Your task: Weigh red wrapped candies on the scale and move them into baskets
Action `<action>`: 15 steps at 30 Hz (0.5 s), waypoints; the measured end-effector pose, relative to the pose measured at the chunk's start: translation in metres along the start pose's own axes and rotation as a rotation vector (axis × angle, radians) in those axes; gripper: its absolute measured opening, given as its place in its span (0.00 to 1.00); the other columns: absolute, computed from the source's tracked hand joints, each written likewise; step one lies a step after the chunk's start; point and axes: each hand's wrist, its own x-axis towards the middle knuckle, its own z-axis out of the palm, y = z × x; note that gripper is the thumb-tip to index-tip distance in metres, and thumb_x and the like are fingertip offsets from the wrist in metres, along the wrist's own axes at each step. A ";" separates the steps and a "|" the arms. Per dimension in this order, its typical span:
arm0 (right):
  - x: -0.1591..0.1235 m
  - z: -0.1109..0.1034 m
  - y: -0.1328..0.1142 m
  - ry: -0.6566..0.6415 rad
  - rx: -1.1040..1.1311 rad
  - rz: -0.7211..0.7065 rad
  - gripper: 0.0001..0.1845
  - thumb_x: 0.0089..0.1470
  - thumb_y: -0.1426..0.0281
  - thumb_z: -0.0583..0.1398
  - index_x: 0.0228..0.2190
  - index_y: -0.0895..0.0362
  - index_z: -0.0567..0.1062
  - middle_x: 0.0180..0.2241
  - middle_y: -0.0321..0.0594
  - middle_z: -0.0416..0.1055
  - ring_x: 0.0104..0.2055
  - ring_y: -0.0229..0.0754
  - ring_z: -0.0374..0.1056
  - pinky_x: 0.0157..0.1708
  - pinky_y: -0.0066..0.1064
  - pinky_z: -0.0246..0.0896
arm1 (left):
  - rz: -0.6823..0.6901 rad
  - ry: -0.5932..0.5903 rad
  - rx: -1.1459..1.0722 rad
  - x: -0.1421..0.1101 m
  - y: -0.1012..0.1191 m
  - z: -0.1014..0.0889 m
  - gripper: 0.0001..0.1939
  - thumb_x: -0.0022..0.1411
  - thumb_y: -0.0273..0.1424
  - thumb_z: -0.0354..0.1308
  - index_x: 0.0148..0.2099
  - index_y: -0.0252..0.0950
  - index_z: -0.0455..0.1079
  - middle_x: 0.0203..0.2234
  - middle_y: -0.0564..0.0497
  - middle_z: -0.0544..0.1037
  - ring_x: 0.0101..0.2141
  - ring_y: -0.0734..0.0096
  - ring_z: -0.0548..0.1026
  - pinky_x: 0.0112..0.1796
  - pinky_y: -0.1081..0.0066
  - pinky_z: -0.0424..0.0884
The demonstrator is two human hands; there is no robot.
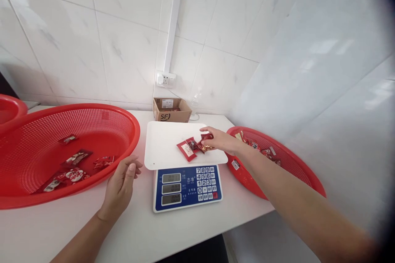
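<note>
My right hand (220, 139) is over the scale's white tray (163, 144), fingers closed on a small red wrapped snack packet (206, 136). Beside it on the tray lie a flat red packet with a pale label (187, 149), a small dark wrapped piece (193, 144) and a gold-and-red wrapper (203, 147). My left hand (121, 183) hovers near the rim of the large red basket (135, 131); its fingers are loosely bent and apart, holding nothing visible. The blue scale panel (188, 188) faces me, with three small displays and a keypad.
Several red packets (74, 174) lie in the left basket. On the right, another red basket (296, 168) holds more wrapped snacks, partly behind my forearm. A cardboard box (171, 110) stands behind the scale, below a wall socket (166, 79). The table's front edge is near me.
</note>
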 end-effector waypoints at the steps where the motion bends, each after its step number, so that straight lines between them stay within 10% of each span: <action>1: 0.002 0.000 0.003 0.029 -0.021 -0.016 0.29 0.49 0.74 0.59 0.53 0.55 0.61 0.43 0.45 0.68 0.40 0.38 0.67 0.31 0.25 0.66 | -0.002 0.000 -0.001 0.000 0.001 0.000 0.17 0.62 0.43 0.44 0.44 0.37 0.64 0.33 0.48 0.73 0.30 0.70 0.71 0.30 0.68 0.71; 15: 0.011 0.000 0.010 0.256 -0.468 -0.037 0.26 0.46 0.59 0.63 0.47 0.54 0.69 0.42 0.43 0.71 0.42 0.46 0.67 0.40 0.34 0.63 | -0.045 -0.043 0.007 0.000 0.001 0.000 0.18 0.62 0.43 0.44 0.45 0.36 0.64 0.33 0.49 0.73 0.30 0.70 0.71 0.32 0.68 0.71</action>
